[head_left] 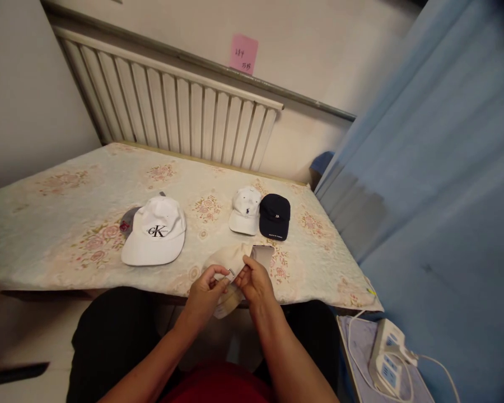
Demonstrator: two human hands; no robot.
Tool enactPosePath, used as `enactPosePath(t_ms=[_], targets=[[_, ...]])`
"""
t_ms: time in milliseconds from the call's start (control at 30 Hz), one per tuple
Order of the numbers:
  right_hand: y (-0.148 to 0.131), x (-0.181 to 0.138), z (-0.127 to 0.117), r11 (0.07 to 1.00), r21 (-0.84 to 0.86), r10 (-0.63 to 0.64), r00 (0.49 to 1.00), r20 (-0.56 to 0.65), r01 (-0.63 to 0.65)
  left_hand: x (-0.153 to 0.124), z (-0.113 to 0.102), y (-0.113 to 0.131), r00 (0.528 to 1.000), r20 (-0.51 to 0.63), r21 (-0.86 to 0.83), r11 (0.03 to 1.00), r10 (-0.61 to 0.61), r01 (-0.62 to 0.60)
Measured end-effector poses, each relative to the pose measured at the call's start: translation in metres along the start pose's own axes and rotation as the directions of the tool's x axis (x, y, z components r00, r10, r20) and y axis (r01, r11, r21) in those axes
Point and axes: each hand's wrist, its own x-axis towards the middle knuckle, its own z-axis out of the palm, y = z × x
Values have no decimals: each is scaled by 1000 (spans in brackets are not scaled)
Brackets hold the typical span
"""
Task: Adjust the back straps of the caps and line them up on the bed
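Bearing a silvery buckle, the cream cap looks soft.

A pale cloth with pink flower clusters covers the surface and hangs over its near edge. Toward the left lies a white cap with black letters, partly covering a gray cap. Farther right, a smaller white cap sits close beside a black cap, both brims facing the near edge.
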Motion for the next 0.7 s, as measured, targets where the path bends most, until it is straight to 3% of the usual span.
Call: enactPosePath(t_ms=[100,233,367,467,567,700], targets=[[-7,0,6,1000,7,-16,999,31,16,1,-1,4,999,32,29,999,35,-36],[-23,-10,21,988,29,-156,984,82,155,6,-8,11,995,70,39,997,66,-69],[-34,-31,35,940,84,-340,905,254,330,16,-19,27,981,126,-46,989,145,-140],[-34,-40,39,907,124,-420,855,303,402,23,-24,40,965,189,-73,983,181,-170],[-30,-38,35,908,122,-418,859,297,400,29,-25,42,964,215,-57,988,154,-145],[-19,-25,22,924,105,-381,889,253,367,35,-22,30,977,215,-77,997,20,-3]])
